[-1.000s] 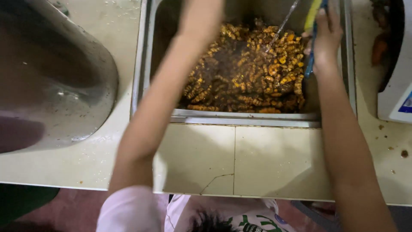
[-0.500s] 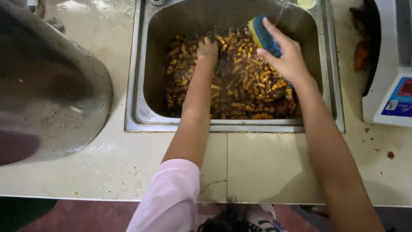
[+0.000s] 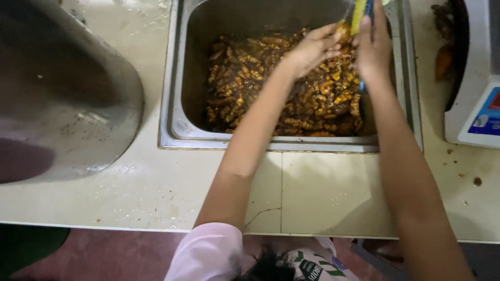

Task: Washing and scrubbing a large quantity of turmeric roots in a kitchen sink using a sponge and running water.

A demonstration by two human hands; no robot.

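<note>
Holding one small yellow root piece (image 3: 342,32) pinched in my left hand (image 3: 312,49) over the far right of the sink (image 3: 174,78), right hand (image 3: 374,44) clamped on one sponge (image 3: 360,14), long axis upright, touching it, pile of roots (image 3: 281,88) directly below, too many to count.

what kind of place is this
Probably a kitchen washing-up spot: a steel sink set in a tiled counter, full of small yellow-brown pieces, a big metal basin beside it, and a scale on the right. Both hands work over the sink.
</note>
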